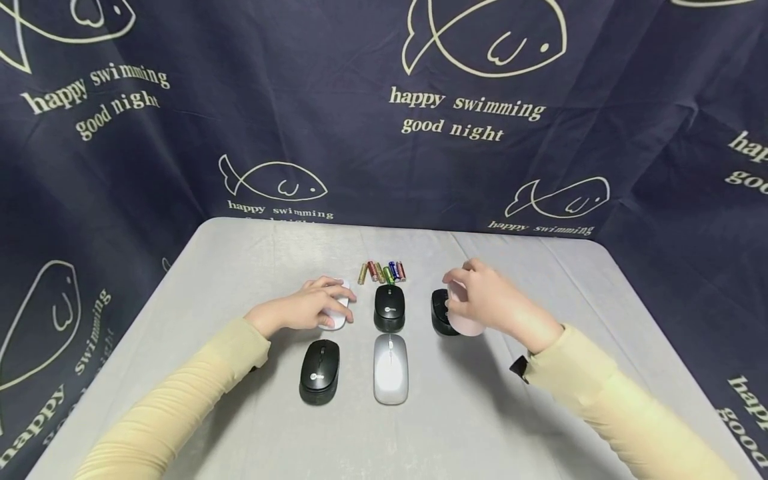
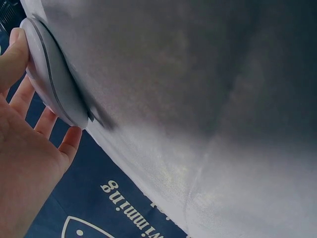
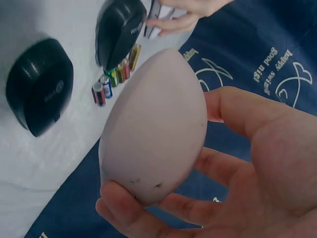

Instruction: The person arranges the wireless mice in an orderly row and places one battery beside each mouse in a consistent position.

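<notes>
My left hand (image 1: 315,303) grips a white computer mouse (image 1: 337,313) at the left of the table. The left wrist view shows the thumb on one side of this mouse (image 2: 54,79) and fingertips along the other. My right hand (image 1: 483,297) holds a pale pink mouse (image 1: 467,320) above the table, tilted, beside a black mouse (image 1: 443,313) that it partly covers in the head view. Up close in the right wrist view, fingers curl round both sides of the pink mouse (image 3: 153,124), which has small dark marks near one end.
Another black mouse (image 1: 390,308) stands mid-table, with a silver mouse (image 1: 391,370) in front of it. A third black mouse (image 1: 320,370) lies at the front left. Several small coloured batteries (image 1: 382,272) lie in a row farther back on the pale tablecloth (image 1: 432,427). Dark printed fabric (image 1: 372,167) hangs behind.
</notes>
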Available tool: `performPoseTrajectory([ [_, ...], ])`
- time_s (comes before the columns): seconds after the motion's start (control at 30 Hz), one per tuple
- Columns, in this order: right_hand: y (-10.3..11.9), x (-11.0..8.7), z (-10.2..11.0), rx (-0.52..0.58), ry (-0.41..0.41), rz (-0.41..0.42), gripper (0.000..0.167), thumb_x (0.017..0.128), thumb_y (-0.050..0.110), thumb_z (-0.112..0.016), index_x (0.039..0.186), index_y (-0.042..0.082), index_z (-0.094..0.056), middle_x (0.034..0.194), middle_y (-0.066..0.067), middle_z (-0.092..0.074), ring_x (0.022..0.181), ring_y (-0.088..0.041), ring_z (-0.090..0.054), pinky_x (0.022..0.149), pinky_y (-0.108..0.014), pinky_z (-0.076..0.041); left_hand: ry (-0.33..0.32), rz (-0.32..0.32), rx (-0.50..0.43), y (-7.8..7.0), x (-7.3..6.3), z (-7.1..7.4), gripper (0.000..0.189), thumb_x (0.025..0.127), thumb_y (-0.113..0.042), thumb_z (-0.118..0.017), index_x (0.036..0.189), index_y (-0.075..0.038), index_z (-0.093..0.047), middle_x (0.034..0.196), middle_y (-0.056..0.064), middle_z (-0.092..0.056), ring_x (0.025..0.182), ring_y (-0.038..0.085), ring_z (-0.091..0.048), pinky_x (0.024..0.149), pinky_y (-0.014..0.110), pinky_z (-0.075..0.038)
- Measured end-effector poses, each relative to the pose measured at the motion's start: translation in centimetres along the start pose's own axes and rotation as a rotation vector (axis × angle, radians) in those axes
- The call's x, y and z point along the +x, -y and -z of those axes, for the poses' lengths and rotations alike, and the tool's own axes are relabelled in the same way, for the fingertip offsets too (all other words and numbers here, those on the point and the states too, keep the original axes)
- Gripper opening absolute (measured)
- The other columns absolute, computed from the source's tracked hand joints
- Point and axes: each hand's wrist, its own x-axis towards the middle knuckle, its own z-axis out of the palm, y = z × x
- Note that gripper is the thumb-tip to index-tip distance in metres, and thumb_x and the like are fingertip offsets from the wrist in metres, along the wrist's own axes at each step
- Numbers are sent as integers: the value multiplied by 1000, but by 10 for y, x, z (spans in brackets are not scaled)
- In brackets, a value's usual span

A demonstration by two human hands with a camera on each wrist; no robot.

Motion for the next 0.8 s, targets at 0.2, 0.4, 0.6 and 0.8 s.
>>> performPoseTrajectory([
  [0.2,4,-14,-9,10,-25,29,35,76,20,-69,109,9,-65,101,-16,-55,73,-34,-58,66,-49,-52,-1,-6,-10,1,0,-1,31,76,-18,-71,105,-30,-71,137,0,-52,135,37,-28,106,62,-22],
  [0.4,8,-27,-16,15,-57,36,31,75,19,-69,105,12,-66,101,-15,-55,69,-33,-55,69,-49,-49,-1,1,-7,1,0,-1,31,76,-19,-71,105,-30,-71,137,0,-51,136,36,-28,106,62,-21],
  [0.6,10,-36,-27,21,-89,74,30,73,19,-72,102,13,-66,101,-16,-56,67,-33,-58,63,-46,-51,5,15,-15,2,1,-2,31,76,-19,-71,105,-31,-71,137,-1,-51,136,35,-27,107,61,-20],
  [0.8,10,-44,-40,22,-100,77,32,71,20,-75,101,13,-66,101,-16,-56,68,-33,-57,62,-46,-51,3,10,-11,1,1,-2,31,76,-19,-71,105,-31,-71,137,-2,-51,135,35,-28,106,62,-22],
])
